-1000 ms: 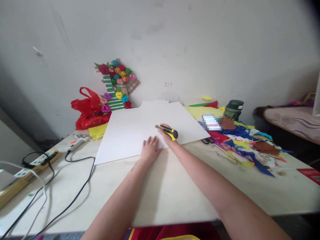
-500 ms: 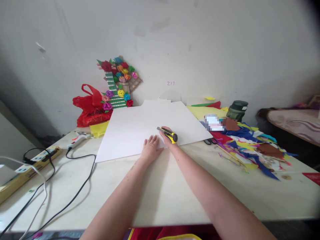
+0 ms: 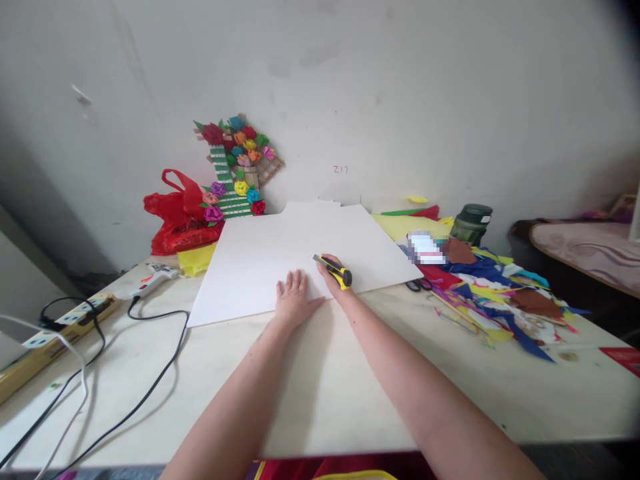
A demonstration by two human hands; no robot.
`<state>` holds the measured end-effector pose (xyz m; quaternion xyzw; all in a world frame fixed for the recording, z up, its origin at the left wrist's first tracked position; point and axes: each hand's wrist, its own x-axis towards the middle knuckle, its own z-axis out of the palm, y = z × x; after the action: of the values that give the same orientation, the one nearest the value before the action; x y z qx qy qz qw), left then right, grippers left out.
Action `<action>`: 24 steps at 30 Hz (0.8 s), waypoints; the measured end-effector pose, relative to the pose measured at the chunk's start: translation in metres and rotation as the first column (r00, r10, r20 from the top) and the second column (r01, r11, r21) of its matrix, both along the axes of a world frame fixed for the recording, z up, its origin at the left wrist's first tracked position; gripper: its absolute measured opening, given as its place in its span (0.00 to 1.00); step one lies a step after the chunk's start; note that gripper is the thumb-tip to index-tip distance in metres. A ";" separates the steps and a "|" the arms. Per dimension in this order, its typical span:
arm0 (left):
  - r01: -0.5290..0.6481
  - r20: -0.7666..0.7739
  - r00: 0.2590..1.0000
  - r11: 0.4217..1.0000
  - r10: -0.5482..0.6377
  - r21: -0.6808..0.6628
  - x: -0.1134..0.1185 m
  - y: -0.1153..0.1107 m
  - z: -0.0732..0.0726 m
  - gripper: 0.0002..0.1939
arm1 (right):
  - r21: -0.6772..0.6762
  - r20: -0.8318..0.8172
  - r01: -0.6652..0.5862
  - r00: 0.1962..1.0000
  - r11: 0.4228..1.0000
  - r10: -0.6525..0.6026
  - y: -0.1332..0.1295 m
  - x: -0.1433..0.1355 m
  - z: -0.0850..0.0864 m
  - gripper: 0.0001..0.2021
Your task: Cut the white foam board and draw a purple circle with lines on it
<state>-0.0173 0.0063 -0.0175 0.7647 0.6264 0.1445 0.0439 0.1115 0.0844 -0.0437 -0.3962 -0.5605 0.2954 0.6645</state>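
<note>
A large white board [image 3: 250,253] lies on the table, its far side close to the wall. My left hand [image 3: 295,300] rests flat on its near edge, fingers spread and holding nothing. Just to the right, my right hand [image 3: 330,270] is closed round a yellow and black utility knife [image 3: 341,274]. The knife's tip points up and to the left, above the board; whether the blade is out I cannot make out. The fingers under the knife are partly hidden.
Right of the board lie scissors [image 3: 419,285], a pile of coloured scraps [image 3: 500,287] and a blurred phone [image 3: 426,248]; a green bottle [image 3: 471,225] stands behind. To the left are a power strip [image 3: 75,323], cords, a red bag [image 3: 175,217] and a paper-flower decoration [image 3: 235,173].
My left hand has shifted slightly left along the board's near edge, with its fingers more spread. My right hand and the knife have hardly moved.
</note>
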 end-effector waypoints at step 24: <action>-0.041 -0.158 0.987 0.999 0.035 -0.035 0.000 0.000 0.002 0.45 | 0.057 0.387 0.147 0.909 0.988 -0.157 -0.005 0.004 0.004 0.18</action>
<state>-0.0173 0.0068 -0.0159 0.7608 0.6449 0.0725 0.0060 0.1152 0.0791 -0.0398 -0.4806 -0.6529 0.1505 0.5658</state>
